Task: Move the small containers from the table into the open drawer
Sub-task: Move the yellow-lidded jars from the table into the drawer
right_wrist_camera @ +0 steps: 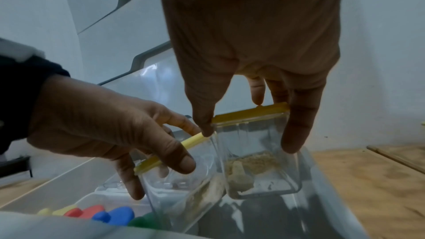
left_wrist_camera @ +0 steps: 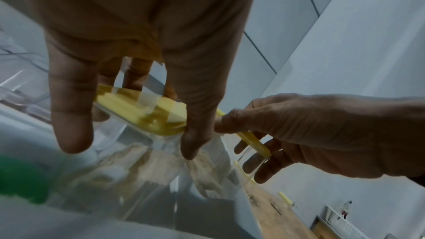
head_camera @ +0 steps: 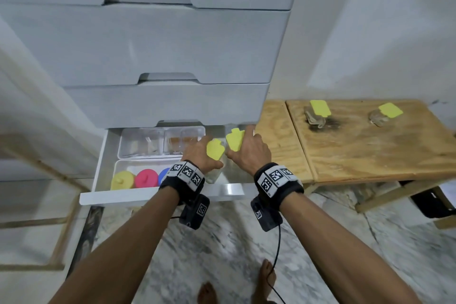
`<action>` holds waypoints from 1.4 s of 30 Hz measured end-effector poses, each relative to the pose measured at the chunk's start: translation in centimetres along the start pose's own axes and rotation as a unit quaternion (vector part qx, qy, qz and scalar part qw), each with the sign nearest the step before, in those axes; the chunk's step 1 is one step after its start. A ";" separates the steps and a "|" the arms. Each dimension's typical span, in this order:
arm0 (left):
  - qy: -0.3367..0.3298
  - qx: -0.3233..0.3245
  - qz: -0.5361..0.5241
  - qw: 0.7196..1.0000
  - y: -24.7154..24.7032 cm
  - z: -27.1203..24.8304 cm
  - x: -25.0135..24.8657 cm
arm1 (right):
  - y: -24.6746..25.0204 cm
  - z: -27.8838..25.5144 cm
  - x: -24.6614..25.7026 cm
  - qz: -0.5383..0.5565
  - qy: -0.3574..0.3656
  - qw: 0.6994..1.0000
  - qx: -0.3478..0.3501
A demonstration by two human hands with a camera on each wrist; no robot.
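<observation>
From the head view, the left hand [head_camera: 197, 153] holds a small clear plastic box with a yellow lid [head_camera: 215, 149] over the open white bottom drawer [head_camera: 158, 197]. The right hand [head_camera: 249, 150] holds a second clear box with a yellow lid [head_camera: 234, 139] just beside the first one. Two more clear boxes with yellow lids [head_camera: 317, 113] [head_camera: 385, 115] stand on the low wooden table [head_camera: 370, 150]. Round yellow, pink and blue lids [head_camera: 145, 177] sit in a clear tray in the drawer.

From the left wrist view, the fingers [left_wrist_camera: 73, 112] curl down around the box's yellow lid [left_wrist_camera: 142, 114]. There is pale powder inside, though the picture is blurry.

From the right wrist view, the thumb and fingers [right_wrist_camera: 299, 121] pinch the second box [right_wrist_camera: 260, 159] by its top. It hangs upright above the drawer floor, touching the first box.
</observation>
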State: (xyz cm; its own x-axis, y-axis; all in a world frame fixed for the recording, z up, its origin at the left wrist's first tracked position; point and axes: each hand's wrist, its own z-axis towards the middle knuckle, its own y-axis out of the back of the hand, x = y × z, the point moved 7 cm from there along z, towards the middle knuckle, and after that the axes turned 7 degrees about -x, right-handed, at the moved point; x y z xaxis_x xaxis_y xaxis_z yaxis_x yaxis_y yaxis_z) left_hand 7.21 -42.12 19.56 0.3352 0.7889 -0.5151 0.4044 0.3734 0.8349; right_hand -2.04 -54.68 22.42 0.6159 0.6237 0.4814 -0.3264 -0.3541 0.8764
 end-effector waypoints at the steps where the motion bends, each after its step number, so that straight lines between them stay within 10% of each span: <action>1: 0.003 0.005 -0.002 1.000 -0.1 0.2 0.2 | -0.3 0.1 0.1 -0.005 -0.002 1.000 0.000; 42: -0.058 0.079 0.148 0.984 -3.4 7.6 0.7 | -7.0 3.7 -0.1 -0.008 -0.088 0.994 0.066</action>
State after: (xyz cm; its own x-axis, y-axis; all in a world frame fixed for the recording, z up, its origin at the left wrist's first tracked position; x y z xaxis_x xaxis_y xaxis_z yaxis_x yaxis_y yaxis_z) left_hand 12.48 -46.56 14.90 0.5489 0.7876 -0.2800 0.3982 0.0481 0.9160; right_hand 2.89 -54.84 16.19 0.7399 0.5024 0.4474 -0.2261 -0.4407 0.8687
